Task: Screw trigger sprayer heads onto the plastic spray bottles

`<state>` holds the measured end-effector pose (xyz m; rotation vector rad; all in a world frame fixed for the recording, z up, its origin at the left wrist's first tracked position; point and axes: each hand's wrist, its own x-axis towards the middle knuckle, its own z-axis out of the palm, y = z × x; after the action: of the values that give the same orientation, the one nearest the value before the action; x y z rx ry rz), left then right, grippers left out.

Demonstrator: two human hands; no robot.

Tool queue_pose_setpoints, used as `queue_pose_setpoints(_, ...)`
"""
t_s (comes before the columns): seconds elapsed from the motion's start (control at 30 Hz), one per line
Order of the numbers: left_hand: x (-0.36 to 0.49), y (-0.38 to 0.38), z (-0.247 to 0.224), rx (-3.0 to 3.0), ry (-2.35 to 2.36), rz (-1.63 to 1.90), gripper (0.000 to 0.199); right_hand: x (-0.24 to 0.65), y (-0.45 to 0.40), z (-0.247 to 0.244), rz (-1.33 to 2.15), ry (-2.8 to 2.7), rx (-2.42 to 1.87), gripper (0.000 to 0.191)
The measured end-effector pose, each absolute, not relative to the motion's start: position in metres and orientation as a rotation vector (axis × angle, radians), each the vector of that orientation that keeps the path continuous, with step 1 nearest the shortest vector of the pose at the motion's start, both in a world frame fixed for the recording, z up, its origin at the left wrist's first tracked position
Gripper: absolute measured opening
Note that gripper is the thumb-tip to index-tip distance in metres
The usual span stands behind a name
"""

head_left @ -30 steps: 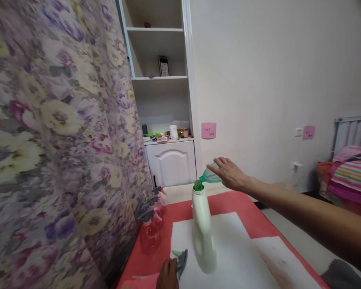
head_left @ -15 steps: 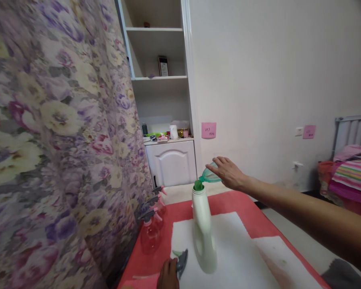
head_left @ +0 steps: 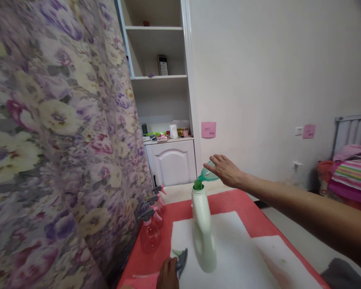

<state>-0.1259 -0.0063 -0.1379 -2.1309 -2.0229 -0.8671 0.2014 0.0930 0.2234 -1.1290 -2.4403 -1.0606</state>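
Note:
My right hand (head_left: 227, 171) is wrapped round a translucent green bottle (head_left: 209, 173), tipped almost level so its neck points left and down. The neck meets a green piece, perhaps a funnel (head_left: 197, 184), in the mouth of a pale green jug (head_left: 203, 233). This tall jug with a moulded handle stands upright on a white sheet (head_left: 237, 245). Low in view my left hand (head_left: 168, 275) is closed round a spray trigger head (head_left: 182, 261), grey with a pale green lever. A thin tube extends to its left. Whether any liquid is flowing is too small to tell.
Several clear spray bottles (head_left: 150, 237) with grey-and-pink triggers line the left side of the red tabletop (head_left: 228, 198). A floral curtain (head_left: 63, 140) hangs close on the left. A second white sheet (head_left: 285, 257) lies at the right. Shelving (head_left: 156, 77) stands behind.
My right hand and the tipped green bottle have shifted very slightly left and up. The jug and my left hand look unchanged.

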Motion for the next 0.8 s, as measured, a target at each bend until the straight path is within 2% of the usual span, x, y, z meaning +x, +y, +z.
queue_pose_setpoints(0.37, -0.129, -0.005, -0.145, -2.108, -1.972, -0.835, 0.050, 0.192, 0.087, 0.236, -1.151, -2.478, -1.131, 0.065)
queue_pose_setpoints(0.8, -0.116, -0.010, -0.130, -2.093, -2.051, -0.825, 0.054, 0.161, 0.074, 0.249, -1.418, -2.532, -0.986, 0.048)
